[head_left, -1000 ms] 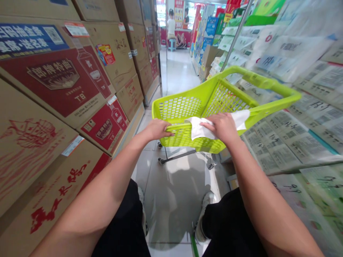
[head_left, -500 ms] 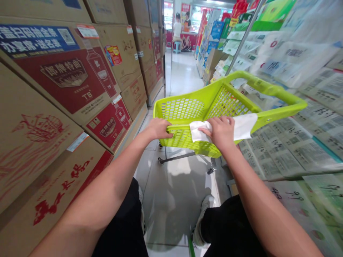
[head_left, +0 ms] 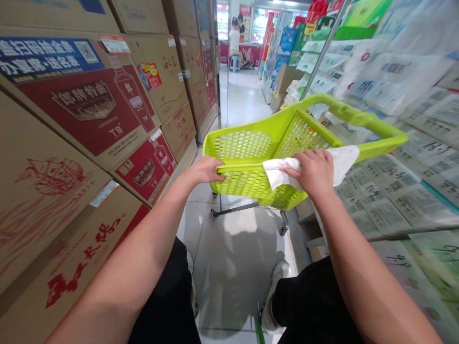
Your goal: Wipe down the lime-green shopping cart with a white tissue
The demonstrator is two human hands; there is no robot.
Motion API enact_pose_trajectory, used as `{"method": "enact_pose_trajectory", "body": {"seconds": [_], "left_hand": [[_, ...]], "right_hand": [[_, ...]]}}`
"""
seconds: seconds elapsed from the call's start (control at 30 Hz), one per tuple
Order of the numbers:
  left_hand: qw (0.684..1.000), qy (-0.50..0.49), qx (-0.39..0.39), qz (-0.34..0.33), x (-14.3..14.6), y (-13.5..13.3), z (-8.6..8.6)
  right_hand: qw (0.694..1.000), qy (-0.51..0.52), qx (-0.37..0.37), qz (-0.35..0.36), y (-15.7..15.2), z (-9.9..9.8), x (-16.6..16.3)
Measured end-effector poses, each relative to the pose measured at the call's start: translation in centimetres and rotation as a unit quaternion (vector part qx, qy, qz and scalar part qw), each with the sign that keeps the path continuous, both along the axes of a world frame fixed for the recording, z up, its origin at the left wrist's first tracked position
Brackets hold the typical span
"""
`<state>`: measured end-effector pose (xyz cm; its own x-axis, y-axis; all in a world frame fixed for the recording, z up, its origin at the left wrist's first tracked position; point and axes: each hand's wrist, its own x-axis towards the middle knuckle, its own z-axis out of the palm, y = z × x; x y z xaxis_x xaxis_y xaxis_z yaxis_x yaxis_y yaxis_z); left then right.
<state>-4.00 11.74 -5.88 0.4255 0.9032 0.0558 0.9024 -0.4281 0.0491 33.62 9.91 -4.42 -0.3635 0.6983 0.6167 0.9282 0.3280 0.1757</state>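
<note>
A lime-green plastic shopping cart (head_left: 244, 184) with lattice sides stands crosswise in front of me on metal legs with castors. My left hand (head_left: 207, 169) grips the near corner of its rim, fingers curled over the edge. Further right along the same rim, my right hand (head_left: 313, 169) presses a white cloth (head_left: 346, 160) over the edge, fingers bent around it. The cloth hangs on both sides of that hand. To the right rises the cart's handle (head_left: 385, 138), which neither hand touches. No goods show inside the cart.
Stacked cardboard cartons (head_left: 103, 114) wall in the left side. On the right, wrapped packs of tissue paper (head_left: 390, 177) with handwritten prices stand close to the cart. A tiled floor (head_left: 244, 95) runs ahead to two people (head_left: 234, 38) near a blue stool (head_left: 235, 63).
My right hand has slid rightward along the rim with the white cloth, toward the handle end. My left hand stays on the corner, and the cart has shifted slightly left in view.
</note>
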Motion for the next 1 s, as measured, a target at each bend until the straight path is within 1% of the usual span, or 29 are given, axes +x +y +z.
{"method": "enact_pose_trajectory", "body": {"seconds": [0.07,0.13,0.27,0.37,0.47,0.6,0.77,0.87,1.0], "left_hand": [[1.0,0.009,0.004,0.004,0.0,0.0,0.0],[1.0,0.021,0.011,0.008,0.3,-0.1,-0.1],[0.999,0.03,0.033,0.025,1.4,-0.8,-0.1],[0.999,0.028,0.04,0.023,1.9,-1.3,-0.2],[0.998,0.032,0.044,0.024,2.2,-1.5,-0.3],[0.998,0.032,0.046,0.024,2.3,-1.6,-0.2],[0.998,0.029,0.04,0.026,2.3,-1.7,-0.1],[0.999,0.03,0.039,0.02,2.6,-1.9,-0.2],[0.998,0.032,0.049,0.018,3.0,-2.1,-0.3]], "right_hand": [[1.0,-0.006,0.005,-0.013,-0.1,0.5,1.5],[1.0,-0.017,0.002,-0.02,-0.2,0.7,2.3],[0.999,-0.028,-0.001,-0.031,-0.2,0.7,2.5],[0.999,-0.032,0.011,-0.041,0.0,0.3,2.1],[0.999,-0.031,0.024,-0.035,0.0,-0.4,1.0],[1.0,-0.026,0.012,-0.005,-0.1,-1.2,-1.3],[1.0,-0.02,0.003,0.022,0.0,-1.4,-3.4],[0.999,-0.017,-0.018,0.048,0.1,-1.8,-4.8],[0.998,-0.013,-0.024,0.053,0.1,-2.2,-6.2]]}}
